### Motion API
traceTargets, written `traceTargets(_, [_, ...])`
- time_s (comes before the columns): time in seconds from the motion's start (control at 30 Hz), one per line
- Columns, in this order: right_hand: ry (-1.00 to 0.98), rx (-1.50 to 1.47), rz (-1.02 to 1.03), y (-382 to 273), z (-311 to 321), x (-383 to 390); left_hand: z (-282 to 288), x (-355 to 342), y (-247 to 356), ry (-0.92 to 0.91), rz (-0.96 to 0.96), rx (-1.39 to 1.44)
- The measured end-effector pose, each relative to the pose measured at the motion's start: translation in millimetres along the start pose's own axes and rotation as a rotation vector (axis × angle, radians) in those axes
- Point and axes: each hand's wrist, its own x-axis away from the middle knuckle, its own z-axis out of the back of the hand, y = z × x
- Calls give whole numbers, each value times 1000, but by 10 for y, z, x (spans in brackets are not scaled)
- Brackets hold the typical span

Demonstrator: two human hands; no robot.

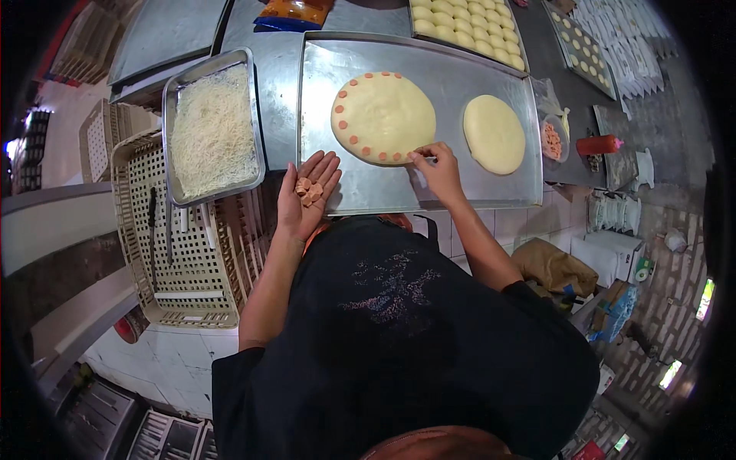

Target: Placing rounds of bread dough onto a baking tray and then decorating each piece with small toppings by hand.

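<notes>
My left hand point(307, 195) is palm up, fingers slightly curved, holding several pinkish slices point(310, 191) in a small pile. My right hand point(435, 170) has its fingertips together at the lower right edge of a large round dough point(383, 115); what they pinch is too small to make out. Pink slices point(342, 124) form a partial ring along that dough's left, top and lower edges. A smaller plain dough round point(493, 132) lies to its right. Both rounds are on a large metal tray point(330, 195).
A tray of shredded pale topping point(211, 130) is at left, above a plastic crate point(184, 307). Dough balls point(464, 27) fill a tray behind; another dough tray point(575, 46) is at upper right. A bowl of pink pieces point(552, 138) and a red bottle point(596, 146) stand at right.
</notes>
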Motion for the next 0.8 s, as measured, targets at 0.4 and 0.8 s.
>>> traceTargets(0.4, [121,115,58,-303,-99,57,-21,43,-45,11,30,-9])
traceTargets(0.8, [-324,23,914,-1271,-643,121,58,9,-97,-38,99,-100])
